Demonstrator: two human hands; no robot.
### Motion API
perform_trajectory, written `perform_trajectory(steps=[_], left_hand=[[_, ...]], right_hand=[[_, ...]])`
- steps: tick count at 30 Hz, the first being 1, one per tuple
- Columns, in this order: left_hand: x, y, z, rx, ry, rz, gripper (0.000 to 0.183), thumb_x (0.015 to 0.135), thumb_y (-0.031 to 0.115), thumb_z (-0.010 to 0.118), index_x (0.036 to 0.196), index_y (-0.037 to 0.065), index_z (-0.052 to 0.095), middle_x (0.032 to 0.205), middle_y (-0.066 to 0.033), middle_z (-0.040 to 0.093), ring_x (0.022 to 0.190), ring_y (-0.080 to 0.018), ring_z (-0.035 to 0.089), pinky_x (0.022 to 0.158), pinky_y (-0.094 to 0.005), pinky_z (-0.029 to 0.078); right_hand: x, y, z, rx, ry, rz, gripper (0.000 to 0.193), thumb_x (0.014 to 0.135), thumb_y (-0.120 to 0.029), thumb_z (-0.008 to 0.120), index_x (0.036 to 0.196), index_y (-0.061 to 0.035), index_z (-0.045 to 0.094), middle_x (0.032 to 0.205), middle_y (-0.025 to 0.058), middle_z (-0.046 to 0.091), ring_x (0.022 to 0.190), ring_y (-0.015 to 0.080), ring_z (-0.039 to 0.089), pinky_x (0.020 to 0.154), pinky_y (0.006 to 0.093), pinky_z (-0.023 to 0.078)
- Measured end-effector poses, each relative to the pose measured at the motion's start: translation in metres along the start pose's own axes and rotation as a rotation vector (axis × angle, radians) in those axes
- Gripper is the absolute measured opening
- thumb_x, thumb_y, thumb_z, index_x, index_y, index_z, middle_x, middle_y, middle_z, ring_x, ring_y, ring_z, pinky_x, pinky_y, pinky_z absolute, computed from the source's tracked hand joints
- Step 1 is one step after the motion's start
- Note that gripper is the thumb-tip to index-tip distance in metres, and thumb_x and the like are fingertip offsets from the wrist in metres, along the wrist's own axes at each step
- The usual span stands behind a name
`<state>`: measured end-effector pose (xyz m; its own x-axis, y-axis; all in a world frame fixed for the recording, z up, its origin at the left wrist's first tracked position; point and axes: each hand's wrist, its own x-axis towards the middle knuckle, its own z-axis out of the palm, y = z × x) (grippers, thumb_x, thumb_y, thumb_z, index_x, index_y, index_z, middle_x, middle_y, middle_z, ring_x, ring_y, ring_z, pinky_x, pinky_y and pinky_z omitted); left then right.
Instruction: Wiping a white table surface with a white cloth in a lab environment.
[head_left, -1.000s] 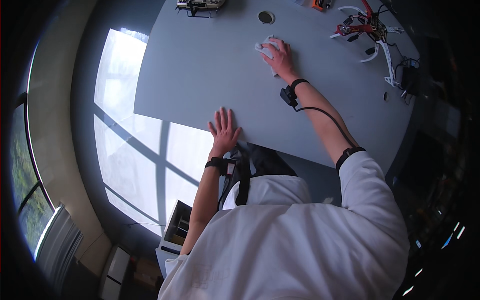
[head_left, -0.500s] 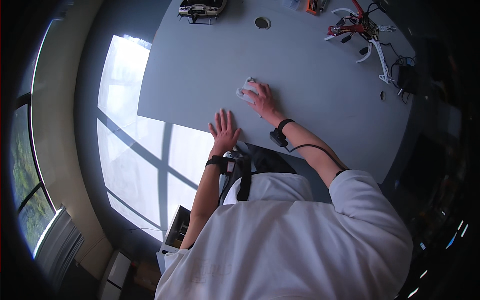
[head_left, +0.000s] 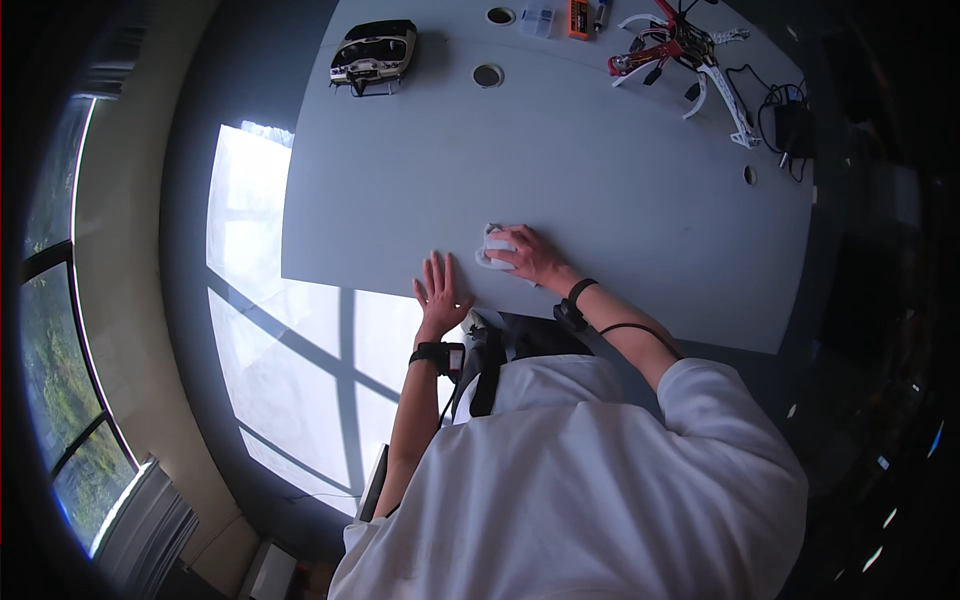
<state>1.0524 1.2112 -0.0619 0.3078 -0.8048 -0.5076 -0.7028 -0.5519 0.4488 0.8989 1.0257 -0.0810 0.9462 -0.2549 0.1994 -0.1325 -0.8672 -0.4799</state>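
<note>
Under my right hand (head_left: 530,255) lies a crumpled pale grey-white cloth (head_left: 494,248), pressed onto the grey tabletop (head_left: 600,180) not far from its front edge. The fingers curl over the cloth and part of it is hidden beneath them. To the left of it, my left hand (head_left: 440,293) rests flat at the table's front edge with its fingers stretched out and nothing in them. Both wrists wear dark bands with small devices.
A radio-control transmitter (head_left: 373,57) stands at the far left. A red and white drone frame (head_left: 680,45) is at the far right, beside a black adapter (head_left: 795,128) with cables. An orange box (head_left: 579,18) and a clear plastic case (head_left: 538,20) lie at the back.
My right hand has slid the cloth toward me, closer to the front edge. The left hand stays at the edge. The whole view has shifted, showing more of the table's far side.
</note>
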Motion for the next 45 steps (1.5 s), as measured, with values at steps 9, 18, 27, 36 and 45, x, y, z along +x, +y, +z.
perform_trajectory(steps=[9,18,27,36,45], left_hand=[[-0.002,-0.001,-0.008,-0.011,-0.059,-0.02,0.096,0.074,0.031,0.065,0.146,0.016,0.004,0.152,-0.0152,-0.002,0.14,-0.0351,-0.004,0.105,-0.061,0.0],[0.003,0.01,-0.012,0.037,-0.098,-0.045,0.099,0.074,0.031,0.066,0.146,0.015,0.001,0.151,-0.0179,-0.004,0.139,-0.0381,-0.004,0.104,-0.0628,0.001],[0.002,0.002,-0.011,0.028,-0.052,-0.006,0.1,0.071,0.028,0.066,0.146,0.014,0.002,0.151,-0.0177,-0.002,0.139,-0.0369,-0.003,0.104,-0.0616,0.004],[0.002,0.004,-0.009,0.022,-0.008,-0.002,0.096,0.072,0.027,0.065,0.146,0.015,0.005,0.151,-0.0175,0.001,0.139,-0.0365,0.0,0.104,-0.0615,0.004],[0.001,0.0,-0.008,0.049,0.026,0.026,0.095,0.073,0.025,0.066,0.146,0.017,0.006,0.151,-0.0175,0.002,0.139,-0.038,0.003,0.104,-0.0623,0.007]], right_hand=[[0.082,0.136,-0.04,-0.196,0.343,0.361,0.036,0.069,-0.016,0.074,0.102,-0.0218,0.061,0.114,0.0004,0.049,0.1,0.026,0.049,0.088,0.0375,0.044],[0.1,0.165,-0.051,-0.307,0.483,0.579,0.033,0.071,-0.02,0.073,0.101,-0.0198,0.061,0.113,0.0019,0.05,0.098,0.0269,0.05,0.085,0.0377,0.044],[0.017,-0.008,0.011,-0.061,0.195,0.331,0.041,0.06,-0.02,0.078,0.099,-0.0222,0.064,0.115,0.002,0.051,0.109,0.0244,0.046,0.095,0.0374,0.04],[-0.04,-0.04,0.016,-0.029,0.023,0.002,0.022,0.076,-0.024,0.061,0.097,-0.0261,0.064,0.117,-0.002,0.052,0.111,0.021,0.047,0.097,0.0345,0.041],[-0.035,0.117,-0.07,-0.189,0.4,0.58,0.037,0.07,-0.017,0.073,0.104,-0.0202,0.061,0.116,0.0023,0.05,0.106,0.0259,0.048,0.091,0.0377,0.043]])
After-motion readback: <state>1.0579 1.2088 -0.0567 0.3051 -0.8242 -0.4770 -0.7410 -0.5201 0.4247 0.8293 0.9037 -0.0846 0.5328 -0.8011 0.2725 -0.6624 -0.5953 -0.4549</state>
